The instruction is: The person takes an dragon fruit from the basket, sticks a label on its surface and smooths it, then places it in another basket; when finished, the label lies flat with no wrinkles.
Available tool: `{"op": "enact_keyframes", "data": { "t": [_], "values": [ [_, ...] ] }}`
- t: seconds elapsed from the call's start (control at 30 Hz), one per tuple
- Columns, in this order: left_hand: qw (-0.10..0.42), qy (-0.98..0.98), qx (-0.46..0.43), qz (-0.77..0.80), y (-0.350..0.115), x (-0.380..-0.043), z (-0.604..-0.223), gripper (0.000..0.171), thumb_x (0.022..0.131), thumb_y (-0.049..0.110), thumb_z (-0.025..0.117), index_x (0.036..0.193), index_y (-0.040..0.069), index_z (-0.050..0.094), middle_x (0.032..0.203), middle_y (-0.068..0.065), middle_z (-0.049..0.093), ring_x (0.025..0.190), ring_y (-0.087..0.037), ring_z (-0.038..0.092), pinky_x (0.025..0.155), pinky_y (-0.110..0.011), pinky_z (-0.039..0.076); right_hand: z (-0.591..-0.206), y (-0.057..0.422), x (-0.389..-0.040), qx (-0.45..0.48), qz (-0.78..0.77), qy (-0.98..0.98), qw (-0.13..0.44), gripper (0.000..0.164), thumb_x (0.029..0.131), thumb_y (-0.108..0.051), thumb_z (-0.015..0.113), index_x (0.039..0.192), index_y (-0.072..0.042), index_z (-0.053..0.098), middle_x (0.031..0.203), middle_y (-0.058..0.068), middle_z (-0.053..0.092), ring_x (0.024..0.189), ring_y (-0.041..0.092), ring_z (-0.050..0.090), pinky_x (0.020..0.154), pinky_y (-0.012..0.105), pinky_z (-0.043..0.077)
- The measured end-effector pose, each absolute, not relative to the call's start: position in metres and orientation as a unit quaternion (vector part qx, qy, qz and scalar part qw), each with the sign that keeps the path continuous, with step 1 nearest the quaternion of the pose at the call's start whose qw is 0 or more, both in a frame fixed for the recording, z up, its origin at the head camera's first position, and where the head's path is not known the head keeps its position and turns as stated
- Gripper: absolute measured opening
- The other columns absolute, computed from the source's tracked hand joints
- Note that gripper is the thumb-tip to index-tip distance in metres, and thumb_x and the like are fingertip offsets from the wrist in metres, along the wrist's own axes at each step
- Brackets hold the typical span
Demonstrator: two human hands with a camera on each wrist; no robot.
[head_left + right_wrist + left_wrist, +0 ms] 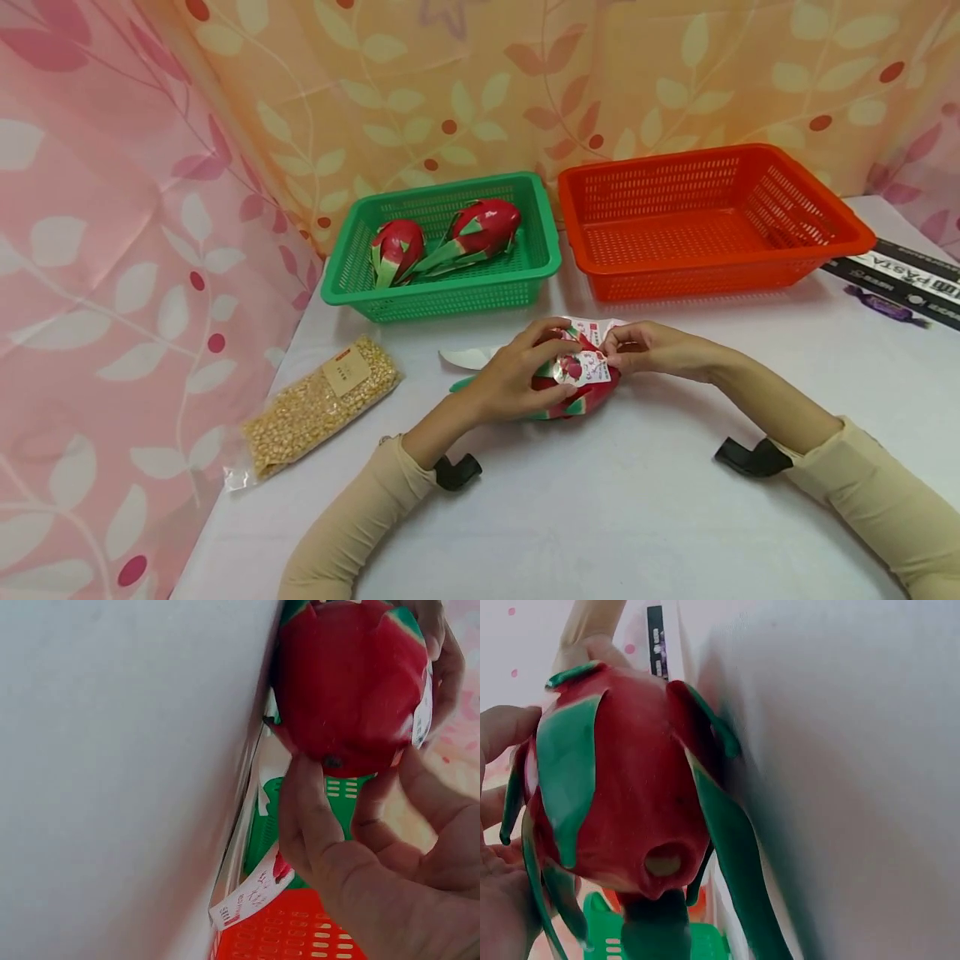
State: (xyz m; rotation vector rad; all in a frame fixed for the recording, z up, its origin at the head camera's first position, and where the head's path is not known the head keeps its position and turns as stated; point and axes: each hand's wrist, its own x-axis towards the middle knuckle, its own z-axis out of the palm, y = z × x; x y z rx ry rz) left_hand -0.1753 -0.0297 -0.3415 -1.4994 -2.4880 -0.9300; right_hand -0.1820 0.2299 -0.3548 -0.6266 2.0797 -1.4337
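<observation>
An artificial-looking red dragon fruit [592, 398] with green-tipped scales lies on its side on the white table. My left hand [517, 375] grips it from the left, fingers curved over its top. A white printed label [588, 368] with a fruit picture sits on its upper side. At the label's right edge, my right hand [648, 348] pinches with thumb and fingertips, touching the fruit's end [345, 742]. Behind the fruit stands a second printed label [251, 896]. The left wrist view shows the fruit's other end, with a small hollow and long green scales [731, 855].
A green basket [442, 302] holds two more dragon fruits. Right of it stands a red basket [697, 283]. A bag of corn kernels [322, 408] lies at left; a pasta package [900, 275] and a purple wrapped candy [888, 307] lie at right. A curved white strip [468, 358] lies behind my left hand.
</observation>
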Motion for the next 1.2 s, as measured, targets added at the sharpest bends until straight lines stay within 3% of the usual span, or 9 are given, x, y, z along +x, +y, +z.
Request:
{"op": "enact_keyframes", "data": {
  "t": [0.2,0.43,0.67,0.73,0.97,1.2],
  "values": [
    [0.033,-0.807,-0.497,-0.317,-0.035,-0.179,-0.343,0.052,0.077,0.026,0.074,0.123,0.006,0.058,0.136,-0.011,0.042,0.122,-0.017,0.046,0.100,-0.026,0.040,-0.355,0.229,-0.181,-0.253,-0.522,0.769,0.268,0.017,0.087,-0.010,0.059,0.094,0.001,0.047,0.086,0.003,0.052,0.085,0.013,0.053,0.073,0.027,0.044],
    [0.036,-0.809,-0.513,-0.283,-0.039,-0.181,-0.341,0.055,0.081,0.029,0.070,0.128,0.006,0.054,0.139,-0.012,0.040,0.125,-0.018,0.043,0.101,-0.027,0.040,-0.348,0.221,-0.176,-0.253,-0.460,0.815,0.244,0.038,0.079,-0.023,0.072,0.093,-0.003,0.042,0.096,0.009,0.047,0.097,0.024,0.058,0.076,0.026,0.048],
    [0.011,-0.796,-0.536,-0.280,-0.045,-0.184,-0.339,0.055,0.085,0.022,0.064,0.135,0.006,0.046,0.143,-0.013,0.036,0.130,-0.021,0.037,0.100,-0.029,0.041,-0.345,0.225,-0.173,-0.239,-0.463,0.815,0.255,0.038,0.078,-0.016,0.072,0.099,-0.002,0.043,0.103,0.011,0.049,0.106,0.029,0.057,0.081,0.025,0.050],
    [0.025,-0.783,-0.541,-0.306,-0.045,-0.184,-0.342,0.052,0.084,0.019,0.065,0.132,0.006,0.050,0.140,-0.014,0.039,0.128,-0.024,0.040,0.098,-0.027,0.043,-0.345,0.223,-0.172,-0.232,-0.460,0.819,0.252,0.041,0.077,-0.020,0.073,0.099,-0.002,0.043,0.104,0.012,0.050,0.106,0.029,0.058,0.081,0.027,0.050],
    [0.146,-0.775,-0.525,-0.320,-0.037,-0.179,-0.350,0.038,0.075,0.024,0.075,0.109,0.008,0.067,0.126,-0.015,0.057,0.113,-0.024,0.057,0.094,-0.022,0.045,-0.347,0.217,-0.169,-0.217,-0.454,0.834,0.225,0.045,0.074,-0.024,0.076,0.092,-0.003,0.041,0.102,0.012,0.051,0.096,0.023,0.062,0.075,0.026,0.051],
    [0.088,-0.780,-0.519,-0.338,-0.038,-0.182,-0.347,0.033,0.077,0.021,0.074,0.106,0.008,0.067,0.128,-0.011,0.056,0.119,-0.019,0.053,0.096,-0.024,0.044,-0.347,0.216,-0.169,-0.232,-0.455,0.831,0.218,0.044,0.073,-0.022,0.076,0.090,-0.002,0.042,0.094,0.012,0.050,0.094,0.023,0.063,0.073,0.025,0.050]
  ]
}}
